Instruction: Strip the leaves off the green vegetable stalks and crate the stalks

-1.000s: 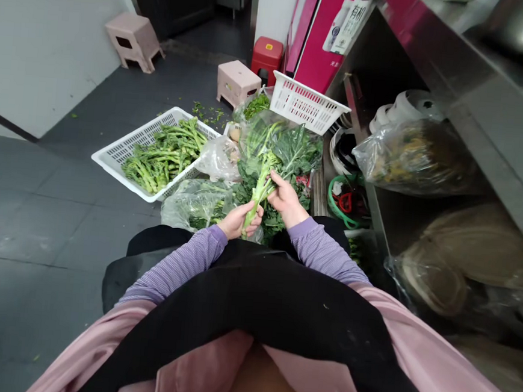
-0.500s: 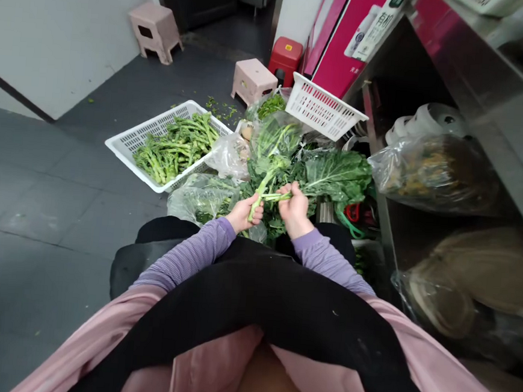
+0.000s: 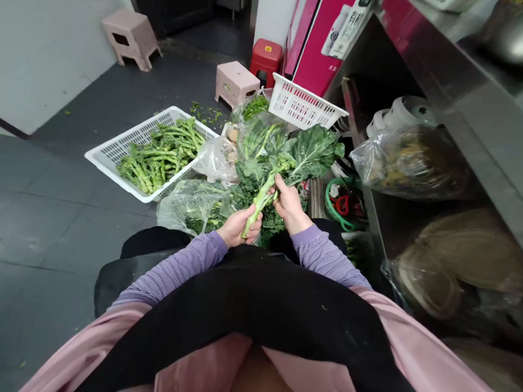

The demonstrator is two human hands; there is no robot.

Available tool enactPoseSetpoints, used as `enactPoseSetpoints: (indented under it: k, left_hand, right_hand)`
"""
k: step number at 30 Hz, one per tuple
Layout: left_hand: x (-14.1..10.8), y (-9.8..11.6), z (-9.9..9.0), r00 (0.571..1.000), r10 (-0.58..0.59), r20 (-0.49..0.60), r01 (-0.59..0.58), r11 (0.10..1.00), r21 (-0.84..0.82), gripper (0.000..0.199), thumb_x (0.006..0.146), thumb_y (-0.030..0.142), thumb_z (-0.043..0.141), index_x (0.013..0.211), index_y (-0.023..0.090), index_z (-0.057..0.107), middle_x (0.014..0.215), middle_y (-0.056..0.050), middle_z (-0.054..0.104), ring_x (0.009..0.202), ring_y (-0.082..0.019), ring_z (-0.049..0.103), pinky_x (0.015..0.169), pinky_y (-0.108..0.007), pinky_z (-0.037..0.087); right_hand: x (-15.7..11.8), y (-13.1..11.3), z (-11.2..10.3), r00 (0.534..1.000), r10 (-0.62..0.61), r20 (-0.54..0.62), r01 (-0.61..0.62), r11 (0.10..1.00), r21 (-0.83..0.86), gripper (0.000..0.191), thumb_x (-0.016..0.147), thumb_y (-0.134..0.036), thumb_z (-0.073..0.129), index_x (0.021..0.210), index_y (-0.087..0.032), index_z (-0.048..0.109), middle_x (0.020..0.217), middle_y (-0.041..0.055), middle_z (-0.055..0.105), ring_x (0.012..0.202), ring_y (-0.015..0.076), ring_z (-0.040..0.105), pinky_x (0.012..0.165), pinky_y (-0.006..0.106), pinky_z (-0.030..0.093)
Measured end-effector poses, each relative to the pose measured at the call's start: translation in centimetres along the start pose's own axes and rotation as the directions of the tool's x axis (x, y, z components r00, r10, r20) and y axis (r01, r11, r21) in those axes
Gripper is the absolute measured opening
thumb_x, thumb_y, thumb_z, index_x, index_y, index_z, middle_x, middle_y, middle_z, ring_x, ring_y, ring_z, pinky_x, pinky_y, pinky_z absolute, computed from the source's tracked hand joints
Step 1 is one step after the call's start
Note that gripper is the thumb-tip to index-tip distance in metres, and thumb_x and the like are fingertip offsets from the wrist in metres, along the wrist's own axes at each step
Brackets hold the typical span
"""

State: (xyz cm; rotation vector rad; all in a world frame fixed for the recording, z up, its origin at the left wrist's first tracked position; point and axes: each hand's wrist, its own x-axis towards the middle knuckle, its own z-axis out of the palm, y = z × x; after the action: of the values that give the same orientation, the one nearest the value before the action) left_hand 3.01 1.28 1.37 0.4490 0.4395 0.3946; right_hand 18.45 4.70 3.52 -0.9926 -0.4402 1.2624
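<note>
Head view: left grip [image 3: 241, 226] closed on low end of green stem [image 3: 261, 203]; right grip [image 3: 288, 206] closed higher up it, by big leaf [image 3: 314, 153]. Many mostly bare stems [image 3: 162, 157], looking done, in white basket [image 3: 119, 147] left of grips; leafy greens [image 3: 252, 174] left beyond grips

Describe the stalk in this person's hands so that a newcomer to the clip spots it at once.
From the large white basket on the floor, go right to the dark leafy greens before the lap. Over them, the left hand grips the thick pale-green stalk low, the right hand higher up. Unlike the stalks heaped in the basket, this one is in hand.
</note>
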Motion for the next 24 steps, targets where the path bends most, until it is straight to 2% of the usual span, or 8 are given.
enactPoseSetpoints:
  k: [4, 8, 12, 15, 17, 18, 21, 24]
  left_hand:
    - [0.0, -0.3, -0.4, 0.998, -0.018, 0.056, 0.026, 0.991, -0.131, 0.037, 0.09, 0.05, 0.038, 0.074, 0.017, 0.041, 0.048, 0.007, 0.03, 0.03, -0.006, 0.026, 0.028, -0.016, 0.022]
    - [-0.2, -0.9, -0.5, 0.997, -0.017, 0.074, 0.028, 0.986, -0.162, 0.036, 0.089, 0.049, 0.041, 0.072, 0.017, 0.04, 0.046, 0.008, 0.029, 0.028, -0.006, 0.025, 0.027, -0.016, 0.02]
    - [0.3, -1.7, -0.5, 0.996, 0.033, -0.085, -0.035, 0.999, -0.017, 0.038, 0.084, 0.053, 0.05, 0.072, 0.017, 0.041, 0.044, 0.009, 0.032, 0.027, -0.005, 0.027, 0.027, -0.016, 0.021]
    - [1.0, -1.5, -0.7, 0.911, 0.254, -0.326, -0.193, 0.959, 0.207, 0.04, 0.08, 0.054, 0.056, 0.075, 0.017, 0.043, 0.044, 0.008, 0.038, 0.028, -0.006, 0.032, 0.028, -0.016, 0.022]
    - [1.3, -0.6, -0.8, 0.837, 0.392, -0.383, -0.292, 0.91, 0.294, 0.04, 0.078, 0.054, 0.059, 0.076, 0.017, 0.044, 0.045, 0.008, 0.041, 0.028, -0.006, 0.034, 0.028, -0.015, 0.022]
    - [1.3, 0.1, -0.9, 0.83, 0.413, -0.376, -0.318, 0.903, 0.289, 0.04, 0.078, 0.054, 0.059, 0.076, 0.017, 0.044, 0.045, 0.008, 0.041, 0.029, -0.005, 0.034, 0.028, -0.015, 0.022]
    - [0.9, 1.7, -1.3, 0.915, 0.289, -0.282, -0.27, 0.957, 0.105, 0.039, 0.081, 0.054, 0.054, 0.074, 0.017, 0.042, 0.045, 0.009, 0.036, 0.029, -0.005, 0.03, 0.029, -0.015, 0.021]
    - [0.3, 2.2, -1.6, 0.979, 0.137, -0.149, -0.152, 0.984, -0.097, 0.038, 0.086, 0.052, 0.046, 0.072, 0.017, 0.041, 0.046, 0.009, 0.029, 0.029, -0.005, 0.025, 0.027, -0.016, 0.018]
  right_hand:
    - [-0.4, 0.7, 0.8, 0.995, 0.08, -0.063, -0.078, 0.996, 0.029, 0.023, 0.07, -0.022, 0.069, 0.062, -0.015, 0.048, 0.05, -0.0039, 0.049, 0.045, 0.0052, 0.045, 0.041, 0.016, 0.038]
    - [0.2, 0.8, 0.4, 0.976, 0.208, -0.072, -0.2, 0.975, 0.102, 0.024, 0.074, -0.013, 0.057, 0.057, -0.017, 0.04, 0.046, -0.0061, 0.041, 0.04, 0.0026, 0.037, 0.036, 0.013, 0.031]
    - [0.1, 1.8, -0.1, 0.975, 0.172, -0.139, -0.176, 0.984, -0.014, 0.022, 0.07, -0.009, 0.054, 0.058, -0.018, 0.038, 0.044, -0.0071, 0.039, 0.037, 0.0024, 0.034, 0.033, 0.013, 0.025]
    - [-1.3, 4.4, -0.5, 0.977, 0.091, -0.19, -0.133, 0.966, -0.221, 0.019, 0.068, -0.009, 0.053, 0.058, -0.018, 0.04, 0.04, -0.0077, 0.039, 0.034, 0.0042, 0.035, 0.032, 0.016, 0.025]
    - [-2.1, 6.3, -0.9, 0.969, 0.162, -0.189, -0.221, 0.911, -0.349, 0.019, 0.069, -0.009, 0.052, 0.057, -0.018, 0.041, 0.039, -0.0071, 0.039, 0.033, 0.0055, 0.037, 0.032, 0.017, 0.028]
    - [-2.1, 7.0, -1.3, 0.955, 0.217, -0.2, -0.281, 0.875, -0.394, 0.019, 0.069, -0.009, 0.052, 0.056, -0.018, 0.041, 0.039, -0.0067, 0.039, 0.033, 0.0057, 0.037, 0.033, 0.017, 0.029]
    - [0.3, 7.1, -2.6, 0.915, 0.28, -0.29, -0.39, 0.798, -0.46, 0.02, 0.072, -0.008, 0.051, 0.057, -0.018, 0.041, 0.039, -0.0065, 0.04, 0.035, 0.0054, 0.038, 0.035, 0.017, 0.032]
    - [5.5, 4.6, -4.2, 0.899, 0.243, -0.365, -0.414, 0.742, -0.527, 0.021, 0.071, -0.007, 0.056, 0.059, -0.018, 0.043, 0.037, -0.0068, 0.039, 0.035, 0.007, 0.039, 0.037, 0.019, 0.033]
